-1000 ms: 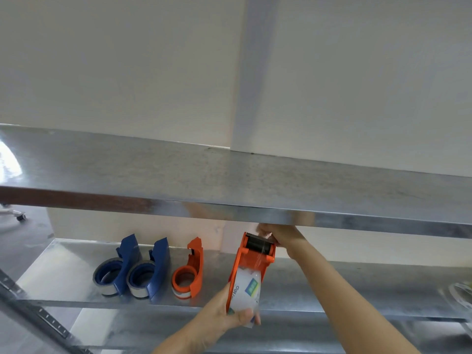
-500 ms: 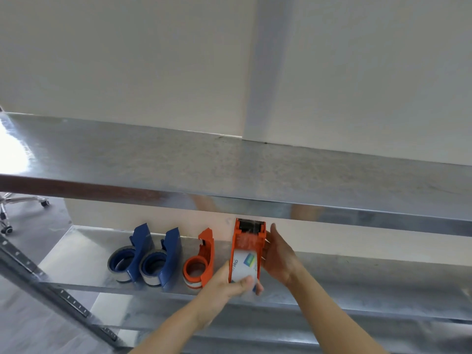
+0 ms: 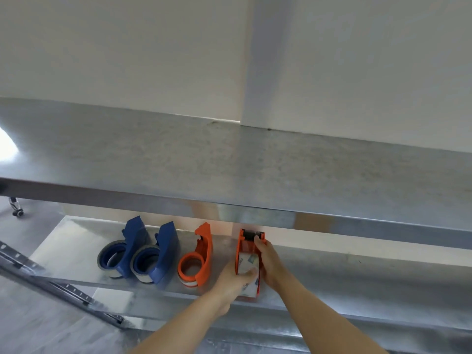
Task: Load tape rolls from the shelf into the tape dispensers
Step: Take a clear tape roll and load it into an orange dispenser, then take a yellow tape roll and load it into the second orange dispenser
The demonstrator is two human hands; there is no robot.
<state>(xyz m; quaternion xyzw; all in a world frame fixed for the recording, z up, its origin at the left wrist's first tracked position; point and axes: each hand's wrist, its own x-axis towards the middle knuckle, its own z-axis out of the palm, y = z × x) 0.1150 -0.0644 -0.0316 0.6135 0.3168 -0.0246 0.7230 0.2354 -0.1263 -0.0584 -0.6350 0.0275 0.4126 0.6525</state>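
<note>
An orange tape dispenser [image 3: 244, 247] with a tape roll [image 3: 247, 261] inside rests on the lower metal shelf [image 3: 357, 279]. My left hand [image 3: 233, 278] grips its near end and the roll from the left. My right hand [image 3: 268, 261] clasps its right side, thumb near the black roller at the top. To the left stand another orange dispenser [image 3: 198, 256] and two blue dispensers [image 3: 122, 254] [image 3: 158, 256], each with a roll of tape in it.
The upper metal shelf [image 3: 229, 169] juts out above the lower one and hides its back part. A slanted shelf rail [image 3: 58, 284] crosses the lower left. A chair wheel [image 3: 18, 212] shows on the floor at far left.
Both hands have lowered the orange dispenser from mid-air onto the lower shelf, to the right of the other orange one. My right hand moved from the top roller down to its side.
</note>
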